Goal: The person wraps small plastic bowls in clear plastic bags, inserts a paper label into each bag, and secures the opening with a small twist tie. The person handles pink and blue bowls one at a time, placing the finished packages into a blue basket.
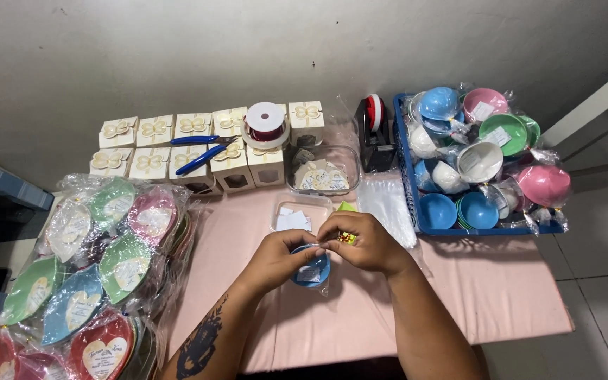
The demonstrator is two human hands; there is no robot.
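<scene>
Blue crate (408,184), right of small blue bowl (312,271), heaped with wrapped bowls: blue, pink, green, white. Clear tub (322,171) behind bowl holds paper tags. Left hand (276,259) and right hand (362,243) both pinched on clear wrap over bowl, at pink tabletop (501,288) centre. Bowl mostly hidden by fingers. Left of bowl: bagged heart dishes (79,281). Behind: cream gift boxes (177,151), blue pliers (202,151), red ribbon spool (265,123), tape dispenser (376,134).
</scene>
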